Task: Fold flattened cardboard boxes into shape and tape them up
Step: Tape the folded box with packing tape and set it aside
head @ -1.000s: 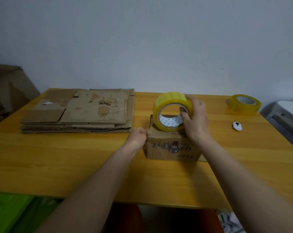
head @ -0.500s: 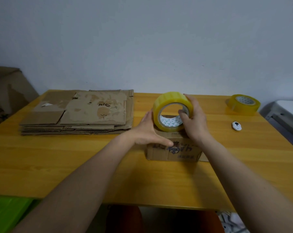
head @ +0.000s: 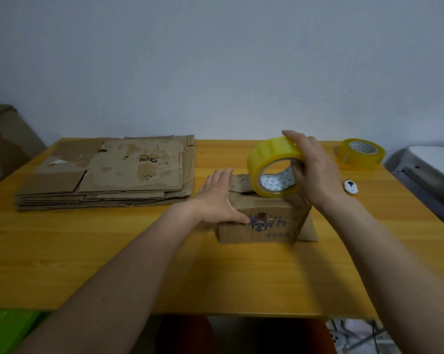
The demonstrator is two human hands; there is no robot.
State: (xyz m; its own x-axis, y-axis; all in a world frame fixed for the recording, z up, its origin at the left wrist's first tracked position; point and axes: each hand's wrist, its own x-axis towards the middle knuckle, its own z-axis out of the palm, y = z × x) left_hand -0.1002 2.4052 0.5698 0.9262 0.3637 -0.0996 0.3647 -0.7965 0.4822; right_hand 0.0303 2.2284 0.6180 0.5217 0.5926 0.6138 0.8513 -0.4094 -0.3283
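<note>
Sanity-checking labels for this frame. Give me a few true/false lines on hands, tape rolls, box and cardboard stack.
1. The right hand grips a yellow tape roll standing on edge on top of the small box. True.
2. The left hand holds a cutter. False: it lies with straight fingers against the box's left side and holds nothing.
3. A second tape roll lies flat on the table, to the right of the box. True.
4. The stack of flattened cardboard sits to the right of the box. False: it is on the left.
5. The small white object sits on top of the box. False: it lies on the table, beside the right hand.
</note>
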